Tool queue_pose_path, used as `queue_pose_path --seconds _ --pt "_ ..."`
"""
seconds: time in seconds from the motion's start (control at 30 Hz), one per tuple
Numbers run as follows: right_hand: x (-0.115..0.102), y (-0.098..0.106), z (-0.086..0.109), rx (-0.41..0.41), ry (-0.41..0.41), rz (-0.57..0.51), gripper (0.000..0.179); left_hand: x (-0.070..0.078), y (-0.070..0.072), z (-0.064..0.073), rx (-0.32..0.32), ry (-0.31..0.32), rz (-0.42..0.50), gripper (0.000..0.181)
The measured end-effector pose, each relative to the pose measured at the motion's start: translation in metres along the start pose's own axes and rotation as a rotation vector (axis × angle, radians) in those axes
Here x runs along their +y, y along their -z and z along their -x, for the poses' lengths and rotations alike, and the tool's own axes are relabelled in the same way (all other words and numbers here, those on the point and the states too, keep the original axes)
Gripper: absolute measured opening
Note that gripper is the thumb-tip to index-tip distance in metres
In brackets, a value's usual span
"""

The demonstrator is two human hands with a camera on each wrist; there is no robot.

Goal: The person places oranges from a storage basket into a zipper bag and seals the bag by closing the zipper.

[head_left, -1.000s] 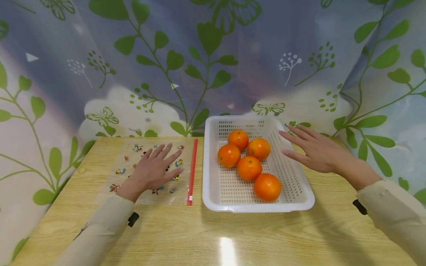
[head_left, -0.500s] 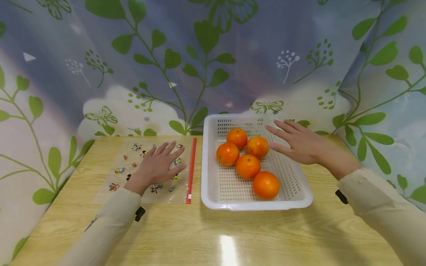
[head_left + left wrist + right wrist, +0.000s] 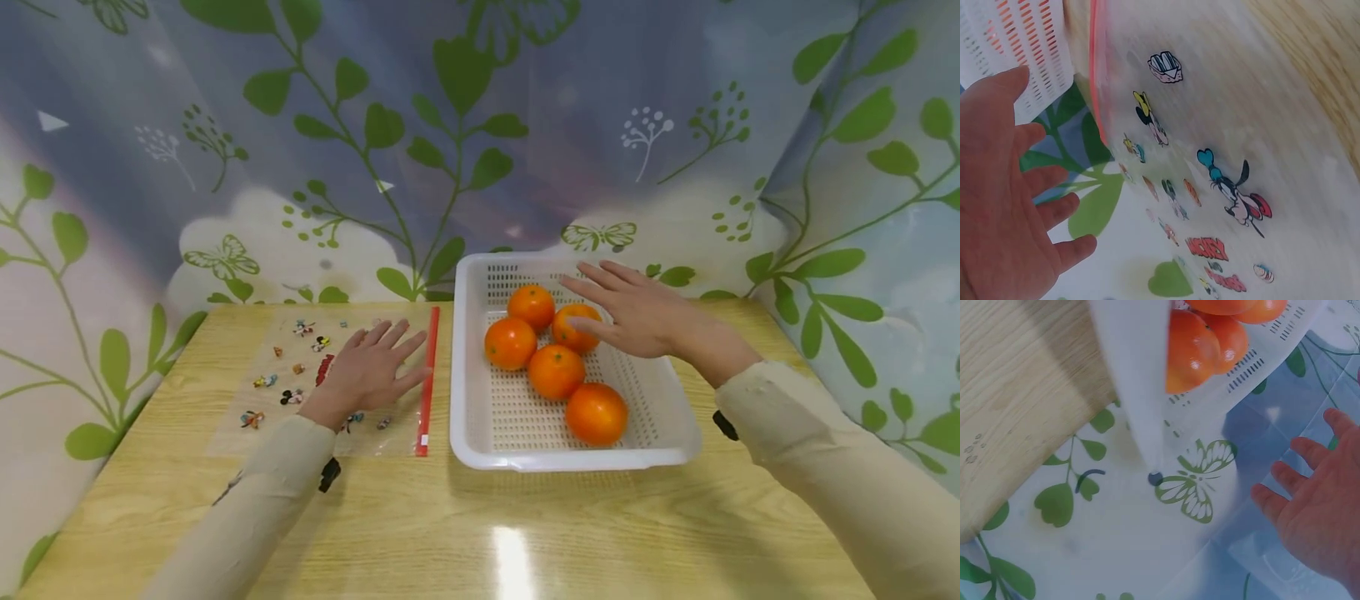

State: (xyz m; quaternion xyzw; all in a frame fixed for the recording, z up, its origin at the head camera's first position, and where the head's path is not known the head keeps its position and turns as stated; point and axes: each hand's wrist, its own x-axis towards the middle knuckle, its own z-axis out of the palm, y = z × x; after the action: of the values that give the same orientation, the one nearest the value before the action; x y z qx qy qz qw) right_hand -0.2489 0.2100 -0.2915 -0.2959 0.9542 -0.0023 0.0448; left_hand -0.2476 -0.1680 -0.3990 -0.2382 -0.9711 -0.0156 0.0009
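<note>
My left hand [image 3: 367, 372] hovers over a clear zip bag [image 3: 251, 392] printed with small cartoon figures, fingers spread and holding nothing. A red zip strip [image 3: 428, 392] runs down the bag's right side, close to my left thumb. To the right sits a white plastic basket [image 3: 570, 461] with slotted walls, holding several oranges [image 3: 596, 415]. Above the basket's right part is my right hand [image 3: 637, 315], fingers extended, its thumb overlapping the back right orange in the head view. In the right wrist view that hand [image 3: 1329, 503] has nothing in its grasp.
The bag and basket lie side by side on a light wooden table [image 3: 420, 533]. Behind and beside the table hangs a curtain [image 3: 562, 167] with green leaves and butterflies, close to the basket's back rim.
My right hand has moved left, from the basket's right edge to over its inside. My left hand has shifted slightly right over the bag. The oranges have stayed in place.
</note>
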Motion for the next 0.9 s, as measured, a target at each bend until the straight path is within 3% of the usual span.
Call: queue_pose_path --seconds 0.6,0.9 --pt "-0.022 -0.001 -0.024 -0.025 0.025 -0.058 0.073 0.009 -0.004 -0.015 -0.054 0.005 -0.065 0.058" --pt "-0.026 -0.002 -0.026 -0.047 0.032 -0.024 0.073 0.021 -0.003 -0.028 -0.086 0.105 -0.023 0.048"
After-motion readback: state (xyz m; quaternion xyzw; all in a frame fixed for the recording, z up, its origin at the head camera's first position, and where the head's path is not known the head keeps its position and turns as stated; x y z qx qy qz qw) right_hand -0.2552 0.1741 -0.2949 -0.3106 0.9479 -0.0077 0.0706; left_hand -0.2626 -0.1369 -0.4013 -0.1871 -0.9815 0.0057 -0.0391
